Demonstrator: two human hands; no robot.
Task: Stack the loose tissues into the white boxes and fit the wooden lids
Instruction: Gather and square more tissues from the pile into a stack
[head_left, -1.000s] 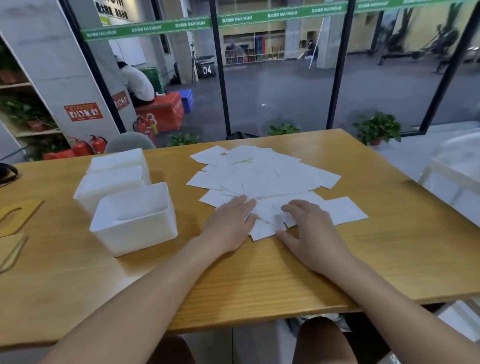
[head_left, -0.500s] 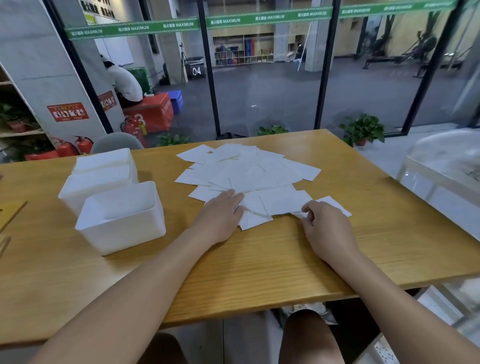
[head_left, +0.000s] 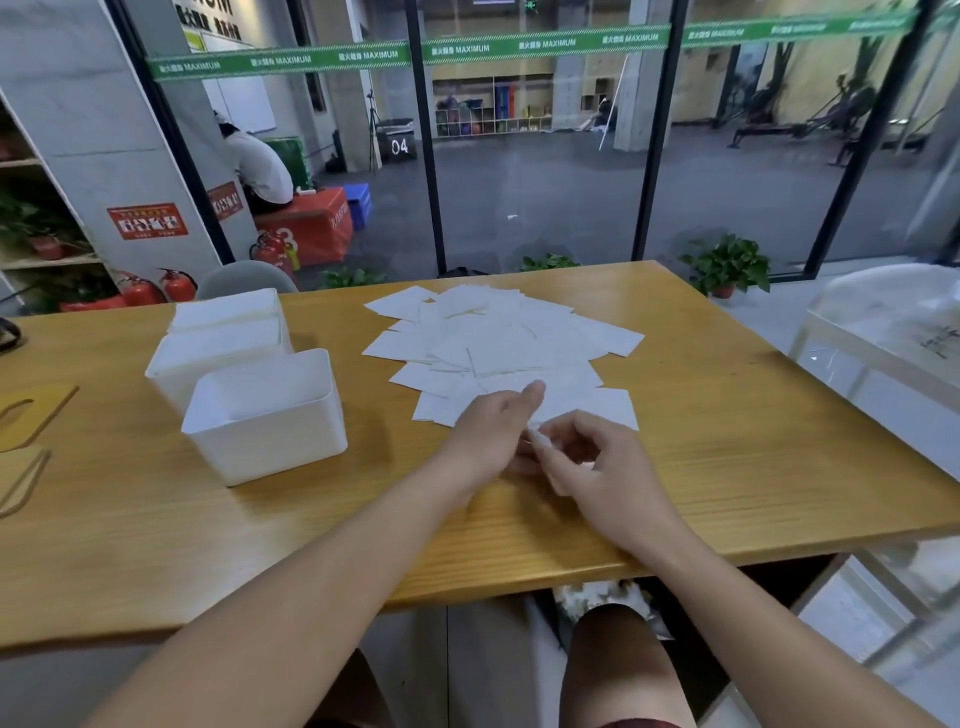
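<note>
Tissues (head_left: 498, 343) lie fanned in a loose overlapping heap at the middle of the tabletop (head_left: 727, 457), thin flat white squares with crisp corners pointing every way. My right hand (head_left: 597, 467) pinches the corner of one tissue (head_left: 540, 441) at the heap's near edge, fingers curled; my left hand (head_left: 493, 431) meets it there, thumb out straight, though I cannot tell whether that grip closes on the sheet. Left of the heap stand three white boxes: the nearest box (head_left: 265, 415) is open, smooth-walled plastic with rounded corners, and the two behind it (head_left: 218, 338) sit touching. Wooden lids (head_left: 26, 431) with slots lie at the far left edge. Bare wood grain runs open to the right and along the near edge.
</note>
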